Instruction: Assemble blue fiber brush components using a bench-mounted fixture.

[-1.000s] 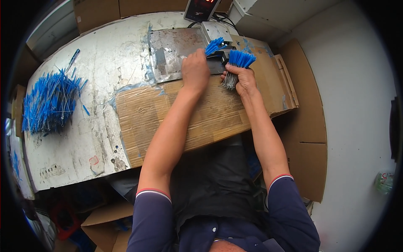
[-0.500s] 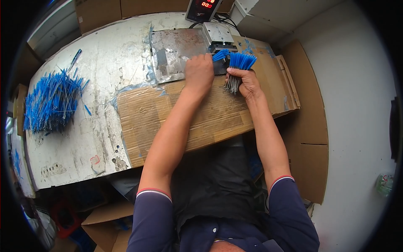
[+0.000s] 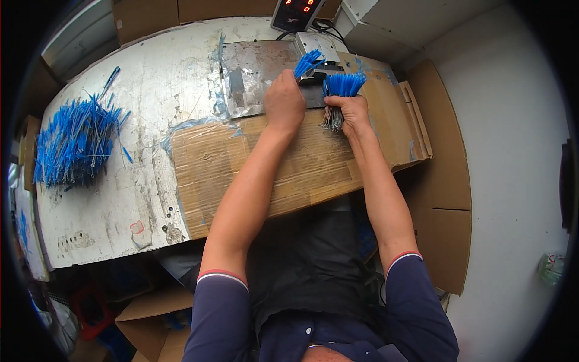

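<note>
My left hand (image 3: pixel 284 101) is closed around a small bunch of blue-ended wires (image 3: pixel 309 62), which look like thin brushes. Their blue ends fan up and to the right beside a small metal device (image 3: pixel 318 46). Just to the right, my right hand (image 3: pixel 354 113) grips a thick bundle of the same wires (image 3: pixel 344 85). That bundle stands upright, blue ends on top and bare metal stems hanging below the thumb. My left fingertips are partly hidden behind the hand. A large loose pile of blue-ended wires (image 3: pixel 77 142) lies at the table's left.
A metal plate (image 3: pixel 253 54) lies on the worn white table (image 3: pixel 145 78). Cardboard (image 3: pixel 259 175) covers the near edge. A box with a red digital display (image 3: pixel 292 15) stands at the back, with cables beside it. Tall cardboard (image 3: pixel 443 175) and a white wall (image 3: pixel 512 151) bound the right side.
The small bunch in my left hand has swung upward, away from the thick bundle. My right hand's bundle has shifted slightly left. The display's red digits have changed.
</note>
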A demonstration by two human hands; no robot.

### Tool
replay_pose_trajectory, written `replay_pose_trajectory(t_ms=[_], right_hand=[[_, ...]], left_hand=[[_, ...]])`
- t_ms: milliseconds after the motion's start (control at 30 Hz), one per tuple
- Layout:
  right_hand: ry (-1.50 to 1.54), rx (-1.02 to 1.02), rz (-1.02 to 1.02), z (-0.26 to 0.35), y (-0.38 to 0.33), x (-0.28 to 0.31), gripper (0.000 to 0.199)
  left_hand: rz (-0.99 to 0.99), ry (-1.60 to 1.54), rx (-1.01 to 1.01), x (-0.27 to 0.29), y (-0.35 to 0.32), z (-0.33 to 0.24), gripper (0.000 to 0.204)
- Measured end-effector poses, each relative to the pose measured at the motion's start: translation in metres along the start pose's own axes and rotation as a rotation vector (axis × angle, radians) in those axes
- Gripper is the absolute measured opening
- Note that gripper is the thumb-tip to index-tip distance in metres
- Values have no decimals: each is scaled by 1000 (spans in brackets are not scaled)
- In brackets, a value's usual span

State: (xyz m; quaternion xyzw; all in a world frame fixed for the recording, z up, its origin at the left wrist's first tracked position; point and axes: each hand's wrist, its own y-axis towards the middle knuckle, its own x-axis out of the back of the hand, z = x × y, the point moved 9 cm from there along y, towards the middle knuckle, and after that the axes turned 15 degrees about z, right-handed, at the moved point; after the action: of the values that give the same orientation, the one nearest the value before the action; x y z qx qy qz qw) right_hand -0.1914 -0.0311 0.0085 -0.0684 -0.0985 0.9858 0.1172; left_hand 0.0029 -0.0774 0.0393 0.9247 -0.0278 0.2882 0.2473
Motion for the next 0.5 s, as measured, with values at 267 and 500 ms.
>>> replay_pose_trajectory(t_ms=[267, 500], right_hand=[[-112, 60, -121, 7, 4, -1, 11], [-180, 45, -182, 8, 7, -4, 15]], left_hand=[[-32, -31, 24, -1, 0, 7, 8], [-95, 19, -9, 3, -1, 6, 8]])
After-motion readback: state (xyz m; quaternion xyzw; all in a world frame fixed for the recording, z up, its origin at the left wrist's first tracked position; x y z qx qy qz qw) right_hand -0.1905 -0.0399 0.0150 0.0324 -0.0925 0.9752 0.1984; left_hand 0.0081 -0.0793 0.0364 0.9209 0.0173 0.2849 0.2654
